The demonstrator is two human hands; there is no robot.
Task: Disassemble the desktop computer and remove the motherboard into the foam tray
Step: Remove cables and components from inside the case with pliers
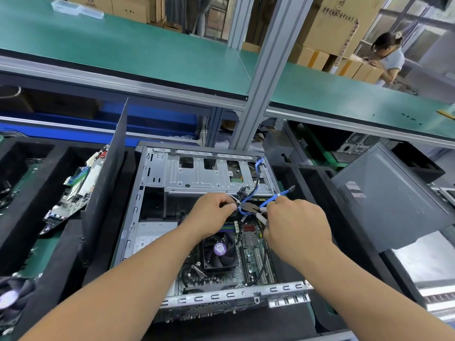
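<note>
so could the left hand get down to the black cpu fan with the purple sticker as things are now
Probably yes, once freed. The black CPU fan with the purple sticker lies uncovered just below the left hand, but that hand is pinching the bundled blue and black cables beside the pliers held by the right hand.

Open desktop computer case: bare silver-grey sheet metal, black outer frame. Green motherboard inside, with red connector block and black square cooling fan bearing round purple hub label. Blue flat data cables and black round cables over board. Cutters with white handles and black head. Dark grey removed side panel, right, with patch of white-showing perforations. Black foam tray, left, holding green circuit board with white, blue and red connectors. Teal-green shelf mat above. Brown cardboard boxes behind.
</note>
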